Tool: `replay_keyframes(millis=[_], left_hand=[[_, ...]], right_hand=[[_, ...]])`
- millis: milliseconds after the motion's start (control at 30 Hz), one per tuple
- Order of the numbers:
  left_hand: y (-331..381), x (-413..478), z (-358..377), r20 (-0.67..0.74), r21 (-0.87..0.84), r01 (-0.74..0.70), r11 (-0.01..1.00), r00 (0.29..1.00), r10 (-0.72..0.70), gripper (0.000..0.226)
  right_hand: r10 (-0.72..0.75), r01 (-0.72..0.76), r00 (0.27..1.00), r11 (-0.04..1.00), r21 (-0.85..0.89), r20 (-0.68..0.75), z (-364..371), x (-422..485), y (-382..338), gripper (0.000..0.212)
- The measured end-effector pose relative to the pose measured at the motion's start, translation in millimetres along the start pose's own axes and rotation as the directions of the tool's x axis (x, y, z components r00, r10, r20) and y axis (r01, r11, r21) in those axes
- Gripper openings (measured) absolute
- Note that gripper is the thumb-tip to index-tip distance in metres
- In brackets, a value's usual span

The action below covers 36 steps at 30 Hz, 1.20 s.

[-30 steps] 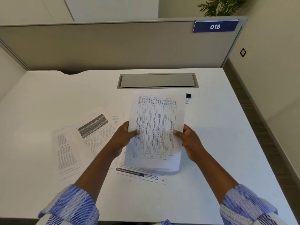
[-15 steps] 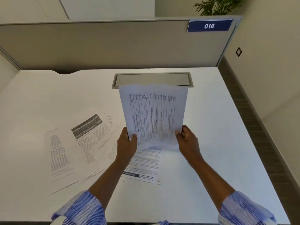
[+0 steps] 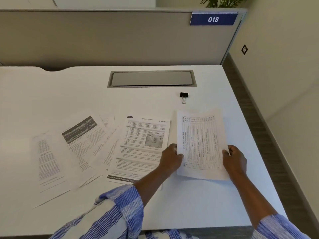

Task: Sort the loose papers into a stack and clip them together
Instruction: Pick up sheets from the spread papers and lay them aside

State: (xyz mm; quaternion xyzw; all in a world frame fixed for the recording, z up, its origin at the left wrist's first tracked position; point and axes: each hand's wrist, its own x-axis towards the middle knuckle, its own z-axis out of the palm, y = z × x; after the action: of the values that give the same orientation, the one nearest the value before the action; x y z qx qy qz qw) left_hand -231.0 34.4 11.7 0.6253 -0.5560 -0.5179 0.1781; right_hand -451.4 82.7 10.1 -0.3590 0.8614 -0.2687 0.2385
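Observation:
A small stack of papers with a printed table on top lies low over the right side of the white desk. My left hand grips its left edge and my right hand grips its right edge. To the left, several loose printed sheets are fanned out flat, among them a sheet with a photo and a dark footer bar. A black binder clip rests on the desk beyond the held stack, apart from it.
A grey cable hatch is set into the desk at the back. A beige partition with a blue "018" sign rises behind. The desk's right edge drops to a dark floor strip beside the wall.
The held stack has come down from upright in the middle and moved right, lying nearly flat over the desk. The sheet with the dark footer, once under it, is now uncovered.

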Motion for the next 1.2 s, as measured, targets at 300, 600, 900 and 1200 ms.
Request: replay_keyframes(millis=[300, 600, 900, 1200], left_hand=[[-7, -4, -21, -0.052, 0.188, -0.032, 0.982, 0.998, 0.043, 0.055], [-73, 0, -145, -0.555, 0.383, 0.339, 0.859, 0.828, -0.079, 0.062], [-104, 4, -181, -0.517, 0.508, 0.376, 0.775, 0.853, -0.074, 0.090], [-107, 13, -198, -0.436, 0.496, 0.351, 0.794, 0.892, -0.122, 0.089]], right_hand=[[-0.079, 0.054, 0.988, 0.982, -0.182, -0.133, 2, -3, -4, 0.048], [0.001, -0.124, 0.901, 0.959, 0.256, 0.433, 94, -69, -105, 0.057], [0.110, -0.245, 0.893, 0.932, 0.268, 0.436, 142, -95, -126, 0.073], [0.155, -0.289, 0.905, 0.907, 0.305, 0.396, 164, -110, -129, 0.040]])
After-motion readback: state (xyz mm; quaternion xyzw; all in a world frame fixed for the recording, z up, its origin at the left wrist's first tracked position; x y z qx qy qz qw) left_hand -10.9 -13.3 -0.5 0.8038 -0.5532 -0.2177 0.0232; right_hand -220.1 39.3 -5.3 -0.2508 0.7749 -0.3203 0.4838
